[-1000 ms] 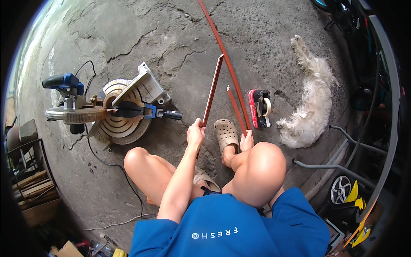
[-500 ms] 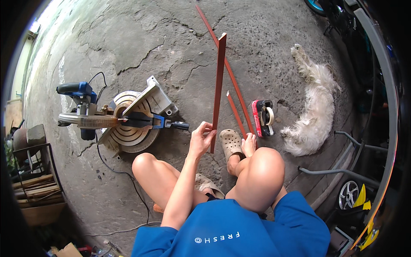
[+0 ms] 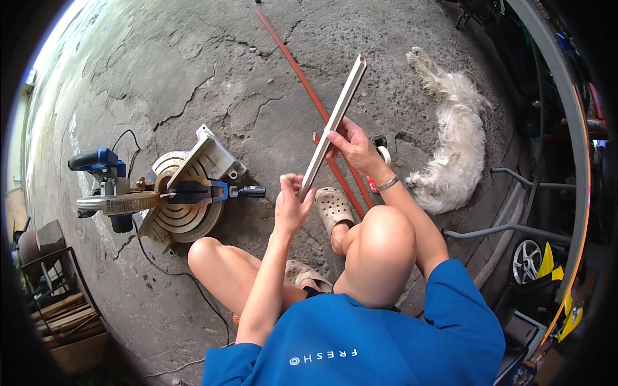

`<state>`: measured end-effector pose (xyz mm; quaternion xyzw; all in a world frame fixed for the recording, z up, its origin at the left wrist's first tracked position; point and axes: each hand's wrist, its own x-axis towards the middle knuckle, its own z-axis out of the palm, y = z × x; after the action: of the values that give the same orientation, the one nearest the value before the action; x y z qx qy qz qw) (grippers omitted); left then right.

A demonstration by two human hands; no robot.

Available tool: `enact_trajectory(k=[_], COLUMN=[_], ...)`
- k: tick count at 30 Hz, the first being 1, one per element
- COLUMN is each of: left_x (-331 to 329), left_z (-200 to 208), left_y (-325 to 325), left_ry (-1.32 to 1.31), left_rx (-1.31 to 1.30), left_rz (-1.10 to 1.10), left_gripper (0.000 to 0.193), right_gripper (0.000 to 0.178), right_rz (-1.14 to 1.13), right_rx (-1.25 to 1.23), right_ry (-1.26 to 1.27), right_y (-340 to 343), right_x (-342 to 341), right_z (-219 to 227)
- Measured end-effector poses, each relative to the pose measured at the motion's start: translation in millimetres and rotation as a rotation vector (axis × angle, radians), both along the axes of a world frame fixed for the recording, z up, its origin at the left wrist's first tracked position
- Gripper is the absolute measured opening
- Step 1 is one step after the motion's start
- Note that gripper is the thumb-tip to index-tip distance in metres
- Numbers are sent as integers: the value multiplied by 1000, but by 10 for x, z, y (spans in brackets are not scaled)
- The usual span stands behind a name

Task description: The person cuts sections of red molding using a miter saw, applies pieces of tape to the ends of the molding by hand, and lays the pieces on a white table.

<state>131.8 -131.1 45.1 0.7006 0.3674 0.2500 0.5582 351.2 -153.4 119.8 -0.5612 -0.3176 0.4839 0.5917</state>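
A mitred moulding strip [image 3: 340, 105], red-brown on one face, slants up across my lap with its pale, grooved side turned up. My left hand [image 3: 293, 201] closes around its near end. Farther up, my right hand [image 3: 353, 147] pinches it at about mid-length, a watch on that wrist. Beneath it on the concrete floor lie a long red-brown strip [image 3: 293, 61] and a shorter red-brown strip [image 3: 356, 175]. A cream tape roll [image 3: 384, 155] and a red-and-black package [image 3: 372, 184] stand close by, partly hidden behind my right forearm.
A blue-and-grey mitre saw [image 3: 183, 193] stands on the floor at left, its cord [image 3: 177, 273] trailing toward me. A white shaggy dog [image 3: 458, 145] lies at right. Beyond it are grey metal tubes [image 3: 508, 230] and a wheel [image 3: 528, 260]. Wood pieces [image 3: 64, 315] fill a rack at lower left.
My right hand has risen from the floor beside my foot and taken hold of the moulding strip. The strip has turned from its red-brown face to its pale side and tilts rightward.
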Motion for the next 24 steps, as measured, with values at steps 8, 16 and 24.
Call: enact_trajectory(k=[8,16,24], left_x=[517,108,66], left_z=[520,851,1047], left_y=[602,1023,1153], left_ry=[-550,-670,-597], left_rx=[-331,-276,-200], left_rz=[-58,104,2], left_gripper=[27,48,43], right_gripper=[21,31,25], right_rz=[-145,-497,-222], right_rx=[211,-727,-758], right_ry=[-211,-442,166], right_y=[-147,-2405,-2330], right_x=[118,913,1102], right_z=[-90,-1613,-1614])
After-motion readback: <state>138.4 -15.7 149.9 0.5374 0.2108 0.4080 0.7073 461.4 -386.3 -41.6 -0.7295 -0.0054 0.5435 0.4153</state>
